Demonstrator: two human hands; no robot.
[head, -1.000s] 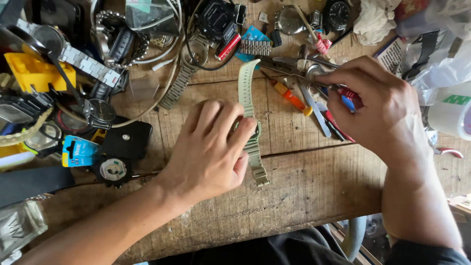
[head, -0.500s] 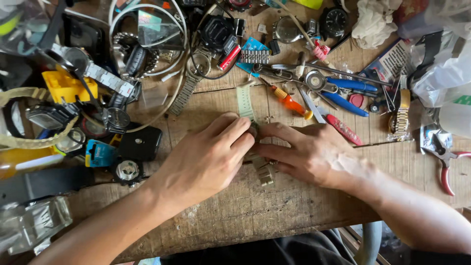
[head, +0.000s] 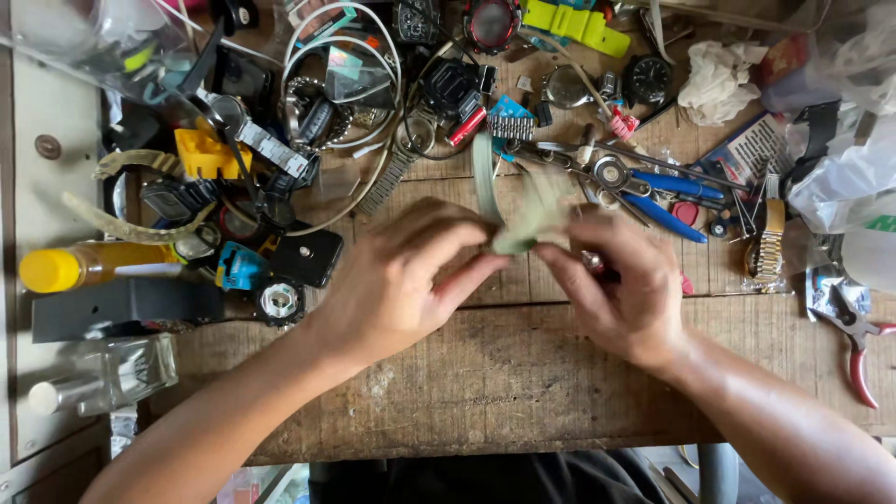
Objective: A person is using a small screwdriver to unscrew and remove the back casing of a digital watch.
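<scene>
Both my hands hold a pale green watch (head: 523, 210) with its strap lifted above the wooden bench (head: 504, 392). My left hand (head: 401, 280) pinches it from the left with thumb and forefinger. From the right, my right hand (head: 621, 289) grips it, fingers curled around the blurred strap. The watch body is mostly hidden between my fingertips.
Blue-handled pliers (head: 667, 201), a metal watch band (head: 767, 245) and red-handled pliers (head: 859, 345) lie to the right. A heap of watches, straps and cables (head: 308, 121) fills the back left, with a yellow-capped bottle (head: 84, 266), a glass bottle (head: 112, 378) and crumpled tissue (head: 719, 79).
My right hand came back from the tools and joined the left. Both hands have lifted the green watch off the bench, and the strap now bends upward between them.
</scene>
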